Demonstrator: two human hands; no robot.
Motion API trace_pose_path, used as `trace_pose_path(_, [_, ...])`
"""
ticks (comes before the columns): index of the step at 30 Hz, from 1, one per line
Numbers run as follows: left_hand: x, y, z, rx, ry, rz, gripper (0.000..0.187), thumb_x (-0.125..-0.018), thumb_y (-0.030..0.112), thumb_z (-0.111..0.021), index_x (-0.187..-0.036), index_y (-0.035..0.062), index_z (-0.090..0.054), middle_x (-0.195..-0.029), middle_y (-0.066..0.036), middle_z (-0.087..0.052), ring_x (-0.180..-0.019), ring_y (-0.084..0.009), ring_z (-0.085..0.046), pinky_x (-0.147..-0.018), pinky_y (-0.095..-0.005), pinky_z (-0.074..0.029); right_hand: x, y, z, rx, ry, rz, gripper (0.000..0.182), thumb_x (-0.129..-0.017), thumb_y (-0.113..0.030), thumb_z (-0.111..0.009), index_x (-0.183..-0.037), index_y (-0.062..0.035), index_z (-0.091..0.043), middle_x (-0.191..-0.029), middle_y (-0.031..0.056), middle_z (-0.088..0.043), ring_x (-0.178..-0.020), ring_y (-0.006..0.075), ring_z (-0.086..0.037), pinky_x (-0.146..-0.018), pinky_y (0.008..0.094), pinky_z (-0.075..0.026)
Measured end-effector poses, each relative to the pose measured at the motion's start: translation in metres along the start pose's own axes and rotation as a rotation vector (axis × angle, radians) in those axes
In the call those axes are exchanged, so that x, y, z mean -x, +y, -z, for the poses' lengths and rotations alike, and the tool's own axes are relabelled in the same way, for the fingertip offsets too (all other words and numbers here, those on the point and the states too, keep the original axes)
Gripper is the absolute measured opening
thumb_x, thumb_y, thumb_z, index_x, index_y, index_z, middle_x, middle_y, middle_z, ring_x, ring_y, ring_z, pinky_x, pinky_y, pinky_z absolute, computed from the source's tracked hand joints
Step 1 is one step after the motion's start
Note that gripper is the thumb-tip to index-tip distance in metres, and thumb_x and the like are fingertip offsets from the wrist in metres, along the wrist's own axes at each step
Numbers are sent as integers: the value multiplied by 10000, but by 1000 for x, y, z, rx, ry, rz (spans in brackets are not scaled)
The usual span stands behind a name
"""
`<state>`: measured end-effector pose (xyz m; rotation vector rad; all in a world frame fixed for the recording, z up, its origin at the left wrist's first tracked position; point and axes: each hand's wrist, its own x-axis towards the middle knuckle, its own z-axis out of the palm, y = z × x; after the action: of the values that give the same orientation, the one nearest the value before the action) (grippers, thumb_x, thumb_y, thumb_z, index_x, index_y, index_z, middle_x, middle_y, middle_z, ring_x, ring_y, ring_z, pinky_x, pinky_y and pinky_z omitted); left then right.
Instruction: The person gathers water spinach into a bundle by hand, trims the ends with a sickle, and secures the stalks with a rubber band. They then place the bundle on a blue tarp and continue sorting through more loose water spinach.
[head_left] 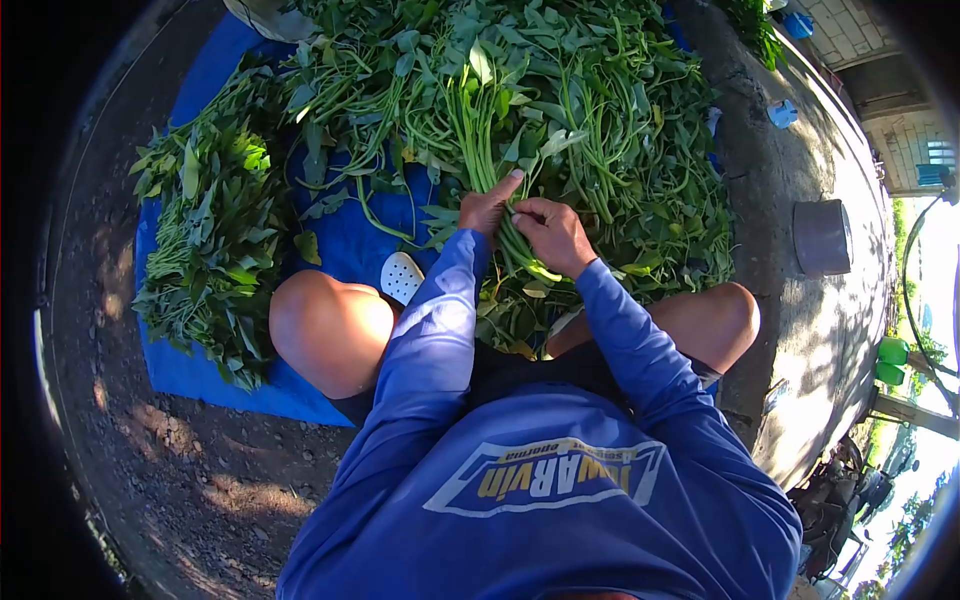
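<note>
A bunch of long green stems [478, 135] with leaves at the far end is wrapped in my left hand [486, 205], thumb pointing up and right. Just right of it, my right hand [556, 234] has its fingers pinched at the lower part of the same bunch; exactly what the fingertips hold is too small to tell. Cut ends of stems show below the hands. A large heap of loose leafy stems [640, 150] spreads beyond and right of my hands. On the left, a pile of leafy bunches [215, 220] lies on a blue tarp [185, 365].
My bent knees are on both sides, with a white perforated shoe [401, 277] near the left one. A grey cylindrical container [822, 237] stands on the concrete at the right. Green containers [892, 360] are farther right. Bare soil [240, 480] lies at lower left.
</note>
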<state>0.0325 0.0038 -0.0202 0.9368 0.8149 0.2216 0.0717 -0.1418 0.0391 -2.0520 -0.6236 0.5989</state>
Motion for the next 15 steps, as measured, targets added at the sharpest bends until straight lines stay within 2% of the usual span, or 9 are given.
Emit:
trace_pose_path(1, [-4, -1, 0, 41, 30, 38, 588, -784, 408, -915, -1051, -83, -732, -939, -123, -724, -757, -205, -650, -671, -408, -533, 0, 3, 1, 97, -12, 131, 329, -990, -222, -697, -1227, 3, -733, -1056, 138, -775, -952, 190, -728, -874, 338, -567])
trace_pose_path(2, [-11, 2, 4, 67, 11, 55, 563, -791, 398, -908, -1044, -75, -738, -931, -128, -730, -757, -212, -660, -674, -411, -536, 5, -7, 8, 75, -35, 141, 317, -993, -228, -693, -1204, 4, -742, -1040, 132, -771, -940, 170, -722, -856, 325, -567])
trace_pose_path(3, [-14, -1, 10, 94, -1, 90, 538, -797, 387, -901, -1037, -68, -744, -924, -133, -737, -758, -219, -670, -676, -415, -539, 2, 0, 18, -11, -62, 31, 307, -988, -222, -693, -1191, 2, -747, -1030, 118, -768, -933, 155, -717, -844, 314, -564])
trace_pose_path(4, [-12, 5, 8, 120, -7, 83, 535, -802, 420, -880, -1010, -58, -759, -923, -145, -754, -750, -239, -691, -681, -419, -547, 5, 8, 32, -94, -87, -75, 297, -983, -217, -693, -1179, -1, -752, -1021, 105, -765, -925, 139, -711, -832, 303, -562])
trace_pose_path(6, [-42, 1, 23, -144, -20, -76, 570, -803, 494, -854, -993, -38, -781, -960, -140, -776, -826, -229, -713, -794, -388, -548, 15, -9, 63, 114, -178, -142, 278, -971, -195, -697, -1160, -1, -759, -991, 72, -758, -906, 115, -697, -809, 289, -554])
trace_pose_path(8, [-40, 6, 24, -284, -42, -259, 573, -806, 517, -841, -1003, -19, -794, -980, -125, -783, -879, -210, -715, -861, -364, -538, 25, 2, 72, 71, -196, -95, 322, -934, -222, -694, -1176, -22, -761, -931, 88, -765, -819, 159, -697, -770, 324, -556])
trace_pose_path(9, [-42, 6, 24, -262, -58, -193, 524, -831, 497, -825, -1039, 16, -808, -1015, -114, -792, -952, -191, -710, -933, -343, -512, 27, 2, 75, 66, -197, -43, 326, -933, -223, -694, -1180, -20, -760, -927, 88, -766, -817, 161, -699, -771, 325, -558])
trace_pose_path(12, [-33, 16, 18, -312, -77, -220, 469, -925, 453, -767, -1164, 51, -796, -1127, -81, -786, -1006, -150, -701, -932, -312, -513, 32, -7, 76, 55, -177, 12, 342, -923, -237, -692, -1169, -9, -762, -912, 121, -769, -819, 187, -718, -783, 337, -569])
trace_pose_path(15, [-31, 8, 17, -277, -20, -268, 481, -883, 391, -816, -1182, 17, -772, -1121, -104, -774, -961, -170, -696, -925, -352, -516, 36, -21, 75, 237, -177, -10, 325, -928, -262, -640, -1102, -23, -776, -947, 159, -774, -850, 265, -745, -805, 374, -581])
